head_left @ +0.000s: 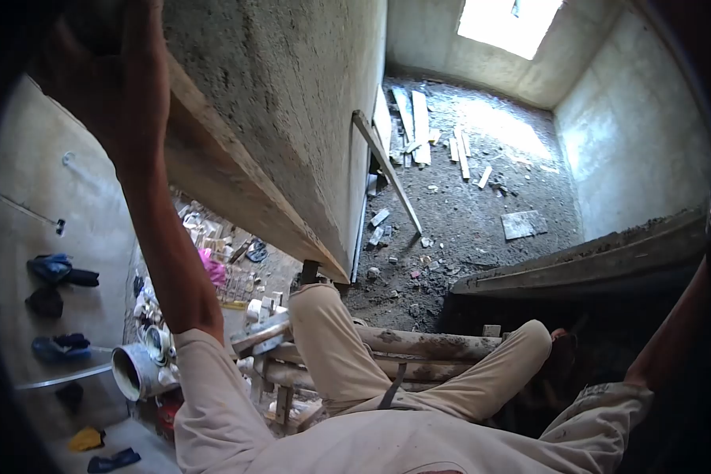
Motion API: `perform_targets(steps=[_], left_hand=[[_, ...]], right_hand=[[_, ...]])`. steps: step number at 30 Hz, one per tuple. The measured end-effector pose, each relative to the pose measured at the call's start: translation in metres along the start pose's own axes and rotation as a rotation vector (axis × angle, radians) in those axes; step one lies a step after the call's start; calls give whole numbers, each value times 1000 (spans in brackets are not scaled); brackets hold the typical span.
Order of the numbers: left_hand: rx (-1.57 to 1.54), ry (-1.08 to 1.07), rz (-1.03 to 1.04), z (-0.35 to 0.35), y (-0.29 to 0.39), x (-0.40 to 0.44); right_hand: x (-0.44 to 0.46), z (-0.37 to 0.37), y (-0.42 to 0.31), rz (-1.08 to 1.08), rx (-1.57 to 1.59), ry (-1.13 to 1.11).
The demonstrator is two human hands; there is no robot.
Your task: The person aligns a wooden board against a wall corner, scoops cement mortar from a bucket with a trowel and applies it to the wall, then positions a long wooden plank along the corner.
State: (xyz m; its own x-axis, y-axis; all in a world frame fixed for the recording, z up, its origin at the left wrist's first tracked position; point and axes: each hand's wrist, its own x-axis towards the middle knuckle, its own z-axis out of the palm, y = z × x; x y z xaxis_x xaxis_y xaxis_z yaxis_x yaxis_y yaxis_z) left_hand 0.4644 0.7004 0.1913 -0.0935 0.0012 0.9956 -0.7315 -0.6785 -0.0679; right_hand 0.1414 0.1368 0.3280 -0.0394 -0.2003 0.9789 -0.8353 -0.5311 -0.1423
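Note:
My left hand (pixel 122 95) is raised at the upper left, in front of a long wooden board (pixel 249 178) along the lower edge of a rough grey plastered wall. Its thumb and fingers curve around a dark shape that I cannot make out; the fingertips are in shadow and cut off by the frame. Of my right arm only the forearm (pixel 675 332) shows at the right edge, and the hand is out of sight. My legs straddle wooden poles (pixel 430 344); a dark strap hangs at my waist.
A narrow plank (pixel 387 170) leans against the wall. Boards (pixel 421 126) and rubble lie on the dirt floor far below. To the right runs a rough wall top (pixel 592 257). A white bucket (pixel 134 371) and debris are at lower left, beside clothes (pixel 59 347).

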Motion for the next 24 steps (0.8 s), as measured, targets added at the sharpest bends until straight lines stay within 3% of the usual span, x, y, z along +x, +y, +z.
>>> perform_targets(steps=[1,3,4,6,7,9,10,11,13,14,22,24], left_hand=[[-20,9,-12,-1,4,-3],[-1,-118,-17,0,9,-7],[-56,-53,35,15,-63,-14],[-156,70,150,44,-206,-28],[-174,72,71,32,-141,-24],[-210,79,-89,9,-4,-11],[-158,9,50,6,-16,-5],[-289,-302,-228,-3,-27,-7],[-463,107,-57,18,11,-4],[-465,148,-29,20,16,-4],[-427,-337,-142,0,-27,-7],[-286,-286,-58,-7,-24,-7]], right_hand=[[-29,-31,-26,-577,225,14],[-29,-41,-47,-466,278,-73],[-28,-41,-56,-343,356,-162],[-22,-22,-37,-396,315,-67],[-20,-15,-32,-443,281,22],[-26,-16,-48,-393,382,-16],[-35,-24,-48,-347,488,-50],[-42,-28,-51,-313,524,-73],[-53,-37,-61,-268,535,-81],[-57,-40,-66,-252,541,-83],[-96,-66,-108,-107,698,-77],[-123,-72,-130,-100,779,-84]])
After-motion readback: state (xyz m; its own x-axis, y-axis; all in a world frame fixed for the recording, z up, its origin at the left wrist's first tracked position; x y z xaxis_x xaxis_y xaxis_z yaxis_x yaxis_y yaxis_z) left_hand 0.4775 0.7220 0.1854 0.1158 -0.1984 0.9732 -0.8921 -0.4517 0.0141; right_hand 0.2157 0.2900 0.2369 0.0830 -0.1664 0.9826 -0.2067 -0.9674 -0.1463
